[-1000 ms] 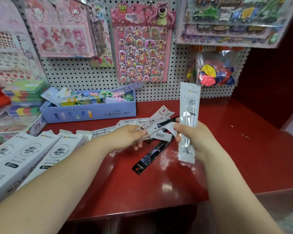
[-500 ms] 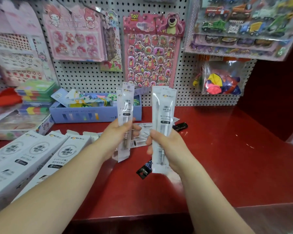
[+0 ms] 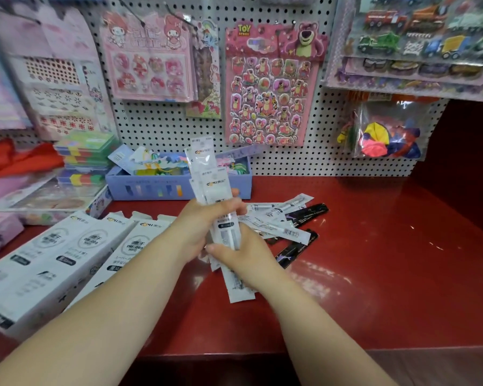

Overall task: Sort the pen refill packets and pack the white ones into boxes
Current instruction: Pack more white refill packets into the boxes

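While both hands hold the white refill packets upright at frame centre, the stack looks fanned and uneven. Left hand has its fingers curled round the middle, and right hand grips lower down. Best move, I'd say: square the ends by tapping them on the red counter, firm but not crushing. More white ones lie mixed with black packets right of centre. White boxes are lower left.

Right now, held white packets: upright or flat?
Upright, slightly tilted: left hand and right hand grip the white packets, tops pointing up.
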Available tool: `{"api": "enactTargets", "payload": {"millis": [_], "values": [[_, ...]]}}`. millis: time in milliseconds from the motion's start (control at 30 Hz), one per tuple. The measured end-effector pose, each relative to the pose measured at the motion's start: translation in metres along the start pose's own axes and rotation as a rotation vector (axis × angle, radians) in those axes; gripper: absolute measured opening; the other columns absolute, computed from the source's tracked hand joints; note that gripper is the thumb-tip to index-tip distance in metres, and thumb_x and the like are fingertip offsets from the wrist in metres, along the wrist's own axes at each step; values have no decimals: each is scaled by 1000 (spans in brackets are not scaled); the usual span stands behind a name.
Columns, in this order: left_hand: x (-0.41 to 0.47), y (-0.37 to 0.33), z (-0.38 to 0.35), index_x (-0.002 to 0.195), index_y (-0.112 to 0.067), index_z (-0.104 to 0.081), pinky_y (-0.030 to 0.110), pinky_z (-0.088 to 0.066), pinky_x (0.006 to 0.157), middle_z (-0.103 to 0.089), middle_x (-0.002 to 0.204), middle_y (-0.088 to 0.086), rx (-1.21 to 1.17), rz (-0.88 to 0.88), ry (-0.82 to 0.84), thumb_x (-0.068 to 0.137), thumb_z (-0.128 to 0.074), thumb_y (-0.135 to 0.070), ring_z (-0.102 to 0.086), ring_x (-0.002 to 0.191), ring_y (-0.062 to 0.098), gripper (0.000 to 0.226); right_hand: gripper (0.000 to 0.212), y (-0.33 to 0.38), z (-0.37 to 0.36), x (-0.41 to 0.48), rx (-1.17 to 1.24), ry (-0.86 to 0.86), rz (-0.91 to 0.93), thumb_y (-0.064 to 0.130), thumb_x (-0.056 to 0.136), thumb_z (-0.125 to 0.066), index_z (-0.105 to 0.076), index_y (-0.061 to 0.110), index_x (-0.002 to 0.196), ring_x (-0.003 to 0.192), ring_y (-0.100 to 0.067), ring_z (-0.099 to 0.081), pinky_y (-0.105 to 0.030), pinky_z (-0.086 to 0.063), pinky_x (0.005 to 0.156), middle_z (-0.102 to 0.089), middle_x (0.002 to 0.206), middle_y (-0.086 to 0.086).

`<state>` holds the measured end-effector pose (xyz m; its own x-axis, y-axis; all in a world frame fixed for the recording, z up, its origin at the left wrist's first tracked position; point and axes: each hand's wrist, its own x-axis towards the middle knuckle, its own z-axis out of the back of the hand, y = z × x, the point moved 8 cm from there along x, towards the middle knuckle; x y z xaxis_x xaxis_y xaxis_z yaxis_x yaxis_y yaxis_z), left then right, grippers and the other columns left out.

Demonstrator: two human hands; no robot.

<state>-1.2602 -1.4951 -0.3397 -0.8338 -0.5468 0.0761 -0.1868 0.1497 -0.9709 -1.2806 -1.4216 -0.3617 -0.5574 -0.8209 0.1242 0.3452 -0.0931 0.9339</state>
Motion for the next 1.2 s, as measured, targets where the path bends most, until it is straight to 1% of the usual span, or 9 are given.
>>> {"api": "enactTargets", "payload": {"millis": [200, 367, 533, 733, 800, 967, 1033, 1100, 1200], "values": [[3, -21, 6, 70, -16, -57, 24, -51, 66, -63, 49, -5, 33, -122, 48, 78, -59, -4, -64, 60, 7, 14, 55, -7, 6, 3, -81, -139, 4, 29, 72, -73, -45, 16, 117, 115, -13, -44, -31, -37, 100, -48, 119, 1], [0, -32, 6, 63, -24, -67, 20, -53, 64, -64, 51, -6, 95, -186, 153, 61, -61, -14, -64, 60, 5, 12, 19, -2, 5, 5, 92, -155, 49, 16, 79, -67, -50, 24, 82, 73, -8, -55, -20, -46, 67, -56, 76, 11], [-1, -31, 10, 86, -20, -62, 19, -56, 69, -73, 72, -10, 128, -167, 148, 41, -71, -27, -68, 75, 4, 46, 33, -3, -9, 9, 120, -95, 30, 15, 75, -70, -46, 22, 96, 86, -14, -56, -25, -47, 72, -58, 92, 1], [-4, -27, 9, 76, -17, -60, 17, -53, 56, -67, 55, -9, 153, -131, 50, 77, -59, -2, -63, 57, 1, 15, 24, -6, -17, 12, 136, 1, -16, 11, 77, -68, -58, 13, 99, 75, -8, -59, -15, -47, 68, -61, 82, 3], [-5, -24, 5, 78, -16, -60, 18, -54, 58, -67, 56, -8, 119, -104, 58, 81, -52, -4, -65, 58, 3, 14, 16, -8, -19, 12, 213, 43, -47, 8, 78, -66, -58, 18, 87, 61, 0, -58, -10, -48, 58, -61, 69, 8], [1, -19, -9, 89, -20, -59, 19, -54, 74, -71, 72, -9, 27, -40, 143, 86, -34, -36, -66, 73, 3, 29, 19, -25, 6, 9, 259, -28, -180, 8, 81, -62, -55, 21, 69, 40, -2, -57, -28, -47, 55, -60, 47, 6], [10, -11, 2, 91, -21, -59, 23, -48, 83, -68, 85, -5, 203, -40, 22, 93, -29, -36, -62, 80, 7, 33, 18, -31, 34, 6, 266, -138, -205, 7, 82, -62, -54, 21, 72, 39, -2, -57, -26, -49, 50, -61, 54, 5], [16, -5, 11, 96, -19, -61, 23, -43, 78, -62, 95, 0, 552, -80, -108, 94, -38, -29, -58, 85, 11, 25, 19, -38, 67, 1, 314, -290, -211, 4, 82, -61, -54, 19, 73, 37, -3, -57, -22, -49, 45, -60, 58, 0], [27, 16, -5, 113, -16, -60, 24, -38, 86, -60, 113, 0, 1059, -105, -47, 90, -50, -26, -54, 108, 18, 27, 20, -50, 109, -11, 357, -475, -231, 2, 82, -60, -55, 19, 74, 36, -3, -56, -24, -48, 46, -60, 58, -2]]}}
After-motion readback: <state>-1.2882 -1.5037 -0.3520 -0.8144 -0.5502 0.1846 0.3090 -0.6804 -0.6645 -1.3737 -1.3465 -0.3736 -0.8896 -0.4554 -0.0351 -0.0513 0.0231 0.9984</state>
